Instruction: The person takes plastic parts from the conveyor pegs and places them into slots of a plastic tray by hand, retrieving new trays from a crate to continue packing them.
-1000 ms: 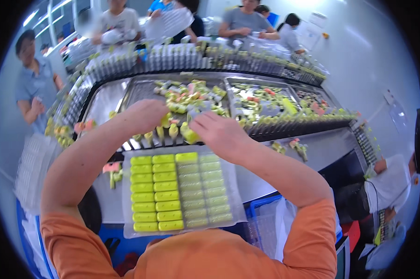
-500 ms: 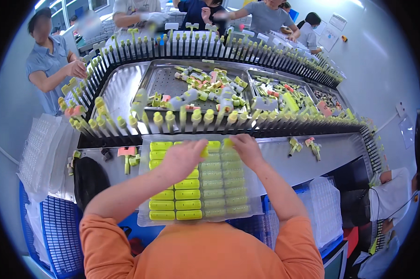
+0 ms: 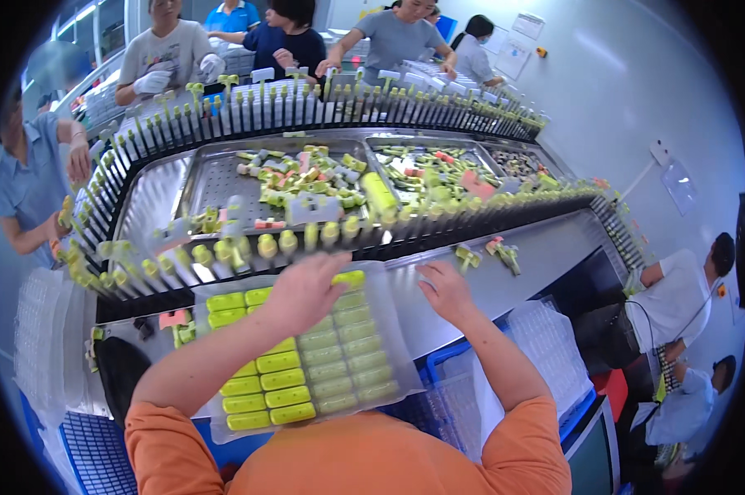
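Tray (image 3: 400, 345), yellow-green blocks (image 3: 281, 379) lengthwise roughly nine-to-three, under left hand (image 3: 305, 290) (nearer; cannot tell any grip) and at eight o'clock from right hand (image 3: 447, 294), fingers parted, seemingly empty.

In front of you, the ridged tray (image 3: 364, 346) is thin, translucent plastic with a slight sheen, and the yellow-green blocks (image 3: 282, 379) seated in it look like smooth, glossy plastic. Your worktop (image 3: 554, 247) is bare metal with a soft shine. Beyond it, the perforated pan (image 3: 215, 177) is smooth, reflective metal; the small parts (image 3: 306, 175) heaped there are probably plastic, though they're too small to judge the finish. Your orange shirt (image 3: 347, 462) is matt cloth, and the blue basket (image 3: 96, 450) is plastic lattice.
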### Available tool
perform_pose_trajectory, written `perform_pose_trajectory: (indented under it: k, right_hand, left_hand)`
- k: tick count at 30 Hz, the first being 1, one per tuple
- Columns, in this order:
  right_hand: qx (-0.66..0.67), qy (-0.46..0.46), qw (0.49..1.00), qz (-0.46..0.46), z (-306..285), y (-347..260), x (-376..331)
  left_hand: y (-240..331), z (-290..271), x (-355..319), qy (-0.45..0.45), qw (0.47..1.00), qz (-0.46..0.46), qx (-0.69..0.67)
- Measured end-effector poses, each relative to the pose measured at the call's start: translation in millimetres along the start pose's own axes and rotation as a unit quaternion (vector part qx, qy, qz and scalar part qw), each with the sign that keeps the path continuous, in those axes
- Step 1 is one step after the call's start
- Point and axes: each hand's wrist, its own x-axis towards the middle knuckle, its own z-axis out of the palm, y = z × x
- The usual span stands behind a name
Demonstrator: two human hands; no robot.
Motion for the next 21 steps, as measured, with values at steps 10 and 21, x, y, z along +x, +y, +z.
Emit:
perform_pose_trajectory:
  k: [10,21]
  right_hand:
    - [-0.129,0.091,0.947,0.279,-100.0,196.9,-0.7]
    - [0.022,0.082,0.833,0.546,-121.7,280.7,140.3]
  left_hand:
    - [-52.3,-42.0,142.8,-0.211,0.961,-0.085,0.159]
    - [-34.9,-99.2,48.6,-0.188,0.942,-0.071,0.267]
